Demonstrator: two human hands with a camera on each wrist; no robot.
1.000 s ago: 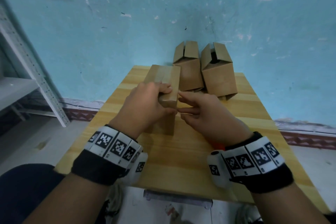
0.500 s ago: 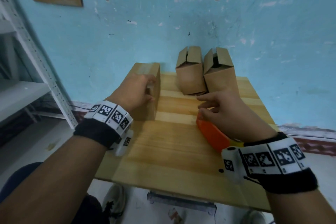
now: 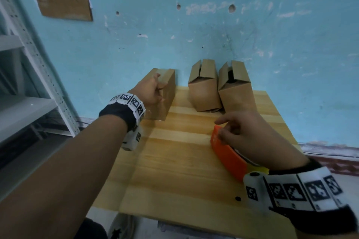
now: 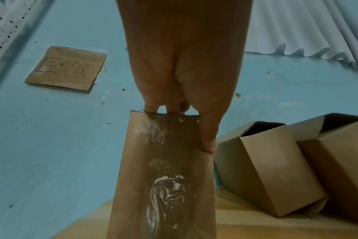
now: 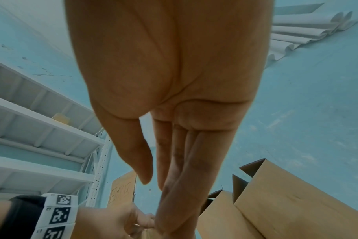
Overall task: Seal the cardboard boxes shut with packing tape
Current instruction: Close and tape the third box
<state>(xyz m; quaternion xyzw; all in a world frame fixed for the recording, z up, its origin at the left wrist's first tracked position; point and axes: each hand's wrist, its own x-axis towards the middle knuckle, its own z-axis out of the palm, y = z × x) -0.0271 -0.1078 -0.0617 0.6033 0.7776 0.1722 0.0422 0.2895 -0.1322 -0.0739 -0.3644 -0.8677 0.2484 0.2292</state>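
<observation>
Three cardboard boxes are showing in the head view: the left hand (image 3: pixel 150 93) is gripping the taped box (image 3: pixel 165 91), fingers curled over its top edge, at the far left corner of the table (image 3: pixel 174 161). Half a second ago that box was standing nearer the person; a second ago both hands were working on it at the table's middle, so it is judged sealed and being set aside. Two open boxes (image 3: pixel 219 87) are standing ahead of the right hand (image 3: pixel 250 134), flaps still unsealed. That hand is hovering with fingers loosely spread, wide and holding nothing, touching or just above the orange tape dispenser (image 3: pixel 227 153); which of the two cannot be told. In the left wrist view, the thumb and fingertips (image 4: pixel 151 108) are pinching the taped box's upper edge, clear tape (image 4: pixel 165 190) glinting down its face, the open pair lying to the right of the hand. In the right wrist view, the right hand's fingers (image 5: pixel 180 177) are extending straight and empty, the open boxes lying beyond them. Judgement: one box done, two remaining; the dispenser is wanted next.
</observation>
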